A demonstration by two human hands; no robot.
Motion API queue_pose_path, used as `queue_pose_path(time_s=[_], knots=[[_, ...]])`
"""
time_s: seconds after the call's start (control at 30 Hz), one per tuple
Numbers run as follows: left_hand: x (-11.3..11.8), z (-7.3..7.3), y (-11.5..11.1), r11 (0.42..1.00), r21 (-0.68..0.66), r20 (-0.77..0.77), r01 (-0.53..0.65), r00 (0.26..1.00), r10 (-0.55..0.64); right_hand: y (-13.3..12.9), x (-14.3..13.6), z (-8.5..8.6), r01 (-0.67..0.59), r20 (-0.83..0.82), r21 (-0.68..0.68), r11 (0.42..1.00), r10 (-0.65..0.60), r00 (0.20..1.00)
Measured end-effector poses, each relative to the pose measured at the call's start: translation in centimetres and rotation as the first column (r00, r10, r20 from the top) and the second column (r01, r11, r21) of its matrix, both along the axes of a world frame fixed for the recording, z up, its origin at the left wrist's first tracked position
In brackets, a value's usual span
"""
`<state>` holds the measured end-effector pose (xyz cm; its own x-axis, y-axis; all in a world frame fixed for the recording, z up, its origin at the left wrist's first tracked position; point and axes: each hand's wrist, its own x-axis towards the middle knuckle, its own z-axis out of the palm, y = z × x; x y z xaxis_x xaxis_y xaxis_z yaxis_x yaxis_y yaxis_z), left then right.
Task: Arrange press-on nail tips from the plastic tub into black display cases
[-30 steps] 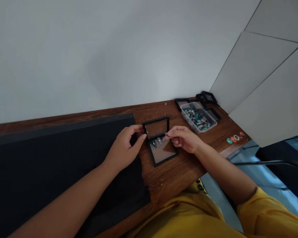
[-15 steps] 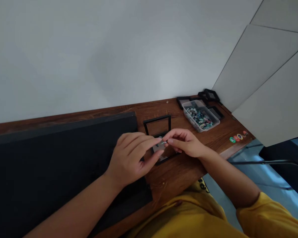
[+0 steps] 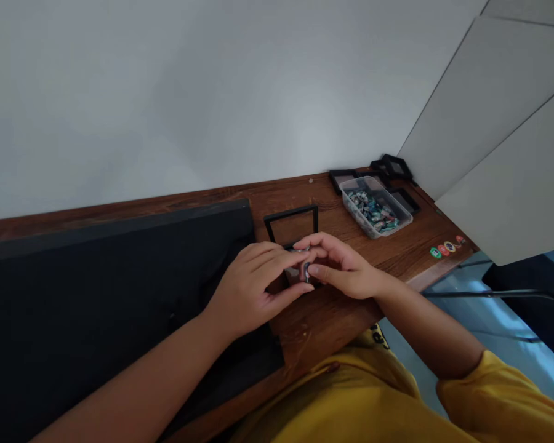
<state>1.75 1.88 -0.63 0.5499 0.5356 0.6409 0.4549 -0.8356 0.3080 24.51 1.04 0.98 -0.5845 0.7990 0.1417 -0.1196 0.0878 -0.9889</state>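
Note:
A small dark, shiny piece with a pale spot [image 3: 307,271] is held between my two hands; its kind is too small to tell. My right hand [image 3: 344,267] pinches it with thumb and bent fingers. My left hand [image 3: 253,283] closes on it from the left, index finger above and thumb at its lower end. Directly below and behind my hands, a black hinged display frame [image 3: 290,213] stands opened, one half raised. My fingers mostly hide its lower half, which has a clear pane.
A clear plastic tub [image 3: 378,232] of small shiny pieces stands to the right. Several black frames [image 3: 397,167] lie behind it. Round colourful discs [image 3: 443,250] lie near the right table edge. A large black panel [image 3: 96,295] covers the left, and a white wall [image 3: 212,92] rises behind.
My left hand has moved slightly right, its thumb now meeting the piece. My right fingers have curled more, and the piece is turned upright and lower. The view has shifted slightly.

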Motion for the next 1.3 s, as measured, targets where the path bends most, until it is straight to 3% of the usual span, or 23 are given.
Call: queue_pose_path(time_s=[0.17, 0.43, 0.77, 1.3], knots=[[0.09, 0.14, 0.06, 0.998, 0.066, 0.017, 0.023, 1.0, -0.025, -0.15, -0.13, 0.03, -0.019, -0.019, -0.077, 0.997, 0.018, 1.0], [-0.31, -0.11, -0.05, 0.999, 0.044, 0.001, 0.028, 1.0, -0.028, -0.08, 0.17, 0.05, -0.064, -0.055, -0.202, 0.977, 0.054, 0.997], [-0.38, 0.06, 0.1, 0.994, 0.112, 0.009, 0.022, 1.0, -0.024, -0.24, 0.14, 0.11, -0.078, -0.082, -0.229, 0.97, 0.06, 0.995], [-0.47, -0.1, 0.52, 0.986, 0.011, -0.002, 0.165, 0.986, -0.165, -0.2, 0.0, 0.54, -0.061, -0.109, -0.169, 0.984, 0.043, 0.993]])
